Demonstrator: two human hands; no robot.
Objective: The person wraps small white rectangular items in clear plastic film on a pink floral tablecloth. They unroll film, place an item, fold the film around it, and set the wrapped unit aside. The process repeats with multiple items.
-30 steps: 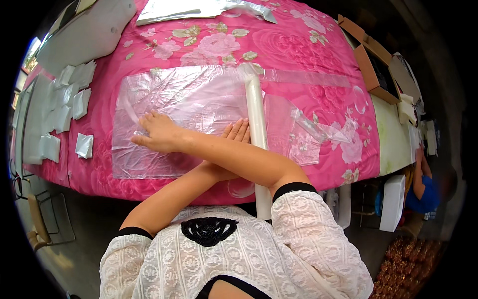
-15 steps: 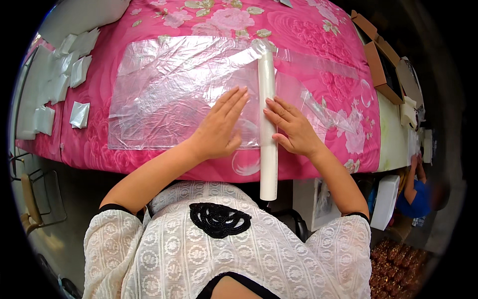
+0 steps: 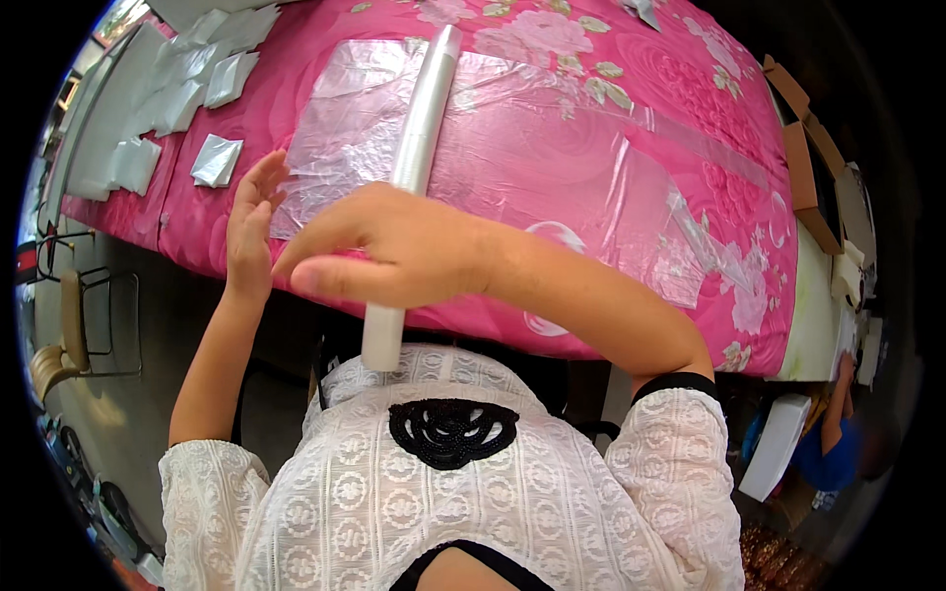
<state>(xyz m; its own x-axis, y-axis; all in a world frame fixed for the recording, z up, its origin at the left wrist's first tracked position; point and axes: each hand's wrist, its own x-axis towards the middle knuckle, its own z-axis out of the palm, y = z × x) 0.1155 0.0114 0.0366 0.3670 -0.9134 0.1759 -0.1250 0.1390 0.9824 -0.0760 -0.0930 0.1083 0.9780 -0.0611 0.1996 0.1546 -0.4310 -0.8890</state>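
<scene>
A long pale tube [image 3: 426, 123] lies slanted across a clear plastic film sheet [image 3: 537, 167], its near end jutting past the table edge. The sheet shows on both sides of it, wrinkled on the left. My right hand [image 3: 384, 251] crosses over the tube from the right, fingers pointing left and thumb apart; its palm and any contact with the tube are hidden. Left of the sheet, near the front edge, my left hand [image 3: 253, 222] is raised with fingers stretched and holds nothing. A small folded plastic packet [image 3: 216, 161] lies beyond it.
Several more folded clear packets [image 3: 177, 106] lie at the far left. The pink floral cloth [image 3: 680, 74] covers the table. A brown open carton [image 3: 816, 187] stands at the right edge. A chair [image 3: 74, 315] is at lower left, and another person in blue [image 3: 826, 458] is at far right.
The tube has moved left across the film and now slants. Both hands have gone left, the right one now reaching over the tube. The view has shifted as well.
</scene>
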